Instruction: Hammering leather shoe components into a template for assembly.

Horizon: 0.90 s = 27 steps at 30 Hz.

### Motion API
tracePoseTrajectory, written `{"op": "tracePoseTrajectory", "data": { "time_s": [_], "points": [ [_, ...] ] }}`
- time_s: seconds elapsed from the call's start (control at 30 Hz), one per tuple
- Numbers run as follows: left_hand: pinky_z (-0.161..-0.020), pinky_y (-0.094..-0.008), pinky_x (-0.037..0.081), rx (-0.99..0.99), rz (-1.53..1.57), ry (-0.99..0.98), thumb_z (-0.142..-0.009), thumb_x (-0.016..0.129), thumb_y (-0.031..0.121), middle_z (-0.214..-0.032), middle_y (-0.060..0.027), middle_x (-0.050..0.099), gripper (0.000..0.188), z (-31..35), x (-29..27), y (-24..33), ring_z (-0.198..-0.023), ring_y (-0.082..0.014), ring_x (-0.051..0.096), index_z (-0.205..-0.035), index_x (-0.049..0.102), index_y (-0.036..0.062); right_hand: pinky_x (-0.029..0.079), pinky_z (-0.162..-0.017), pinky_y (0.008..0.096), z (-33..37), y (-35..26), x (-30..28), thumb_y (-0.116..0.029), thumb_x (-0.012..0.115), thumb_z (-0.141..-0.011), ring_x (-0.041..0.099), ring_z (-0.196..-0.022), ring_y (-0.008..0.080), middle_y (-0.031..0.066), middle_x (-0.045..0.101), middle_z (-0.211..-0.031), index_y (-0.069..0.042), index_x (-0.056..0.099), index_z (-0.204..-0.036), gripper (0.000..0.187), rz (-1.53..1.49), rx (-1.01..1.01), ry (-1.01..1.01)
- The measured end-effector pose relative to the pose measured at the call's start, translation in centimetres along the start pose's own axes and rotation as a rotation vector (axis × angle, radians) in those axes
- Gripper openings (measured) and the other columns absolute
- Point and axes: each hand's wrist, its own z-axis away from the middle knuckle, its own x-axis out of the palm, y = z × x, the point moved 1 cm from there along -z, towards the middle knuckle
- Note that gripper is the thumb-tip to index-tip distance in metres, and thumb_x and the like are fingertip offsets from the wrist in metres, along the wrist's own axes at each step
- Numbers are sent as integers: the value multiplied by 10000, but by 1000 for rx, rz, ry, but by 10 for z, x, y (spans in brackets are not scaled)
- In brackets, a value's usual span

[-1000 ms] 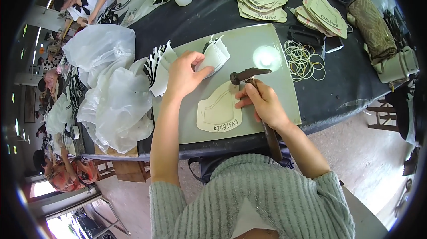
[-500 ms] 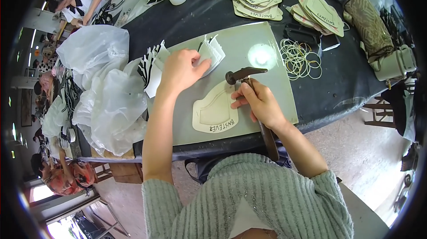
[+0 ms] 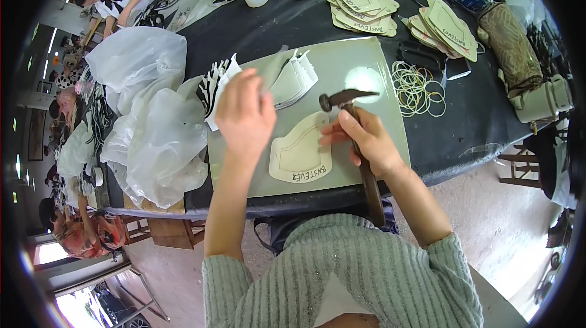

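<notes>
Right hand (image 3: 366,142) fist-wrapped around wooden-handled steel hammer (image 3: 349,99), head poised above cream shield-shaped leather piece (image 3: 302,154); left hand (image 3: 244,117) pinching thin grey-white cut pieces (image 3: 293,77), fetching next.

We see a cream leather piece (image 3: 302,154) on a grey-green mat (image 3: 366,145), a black table (image 3: 305,25), yellowish rubber bands (image 3: 417,87), and clear-white plastic bags (image 3: 152,132).
</notes>
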Motion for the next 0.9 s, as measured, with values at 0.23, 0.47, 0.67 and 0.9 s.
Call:
{"op": "tracePoseTrajectory", "data": {
  "time_s": [0.23, 0.47, 0.67, 0.9],
  "points": [
    [-774, -365, 555, 233, 254, -184, -769, 751, 110, -1043, -93, 671, 268, 11, -17, 56, -949, -266, 673, -1003, 651, 28, 345, -407, 212, -11, -21, 4, -148, 707, -893, 430, -500, 59, 3, 542, -743, -49, 548, -967, 201, -82, -181, 166],
    [-632, -228, 468, -742, 941, -697, -895, 740, 187, -829, -20, 680, 245, 34, -22, 24, -767, -70, 620, -990, 661, -24, 352, -393, 220, 1, -13, 9, -131, 684, -900, 503, -503, 73, 18, 588, -770, -23, 563, -961, 173, 40, -158, 71],
    [-586, -194, 413, -856, 977, -691, -922, 697, 119, -765, 19, 659, 145, 50, -28, -14, -670, -17, 543, -905, 670, -23, 399, -405, 199, 20, 9, 8, -185, 545, -1007, 730, -862, 156, 139, 703, -986, -21, 516, -1019, 167, 45, 50, 61],
    [-655, -213, 488, -858, 1096, -920, -856, 745, 57, -863, -48, 723, 228, 57, -21, 4, -736, -52, 619, -1031, 634, -39, 412, -398, 197, 14, 21, 4, -205, 531, -1019, 728, -867, 152, 149, 700, -1003, -14, 512, -1019, 192, 153, -5, 41]
  ]
}}
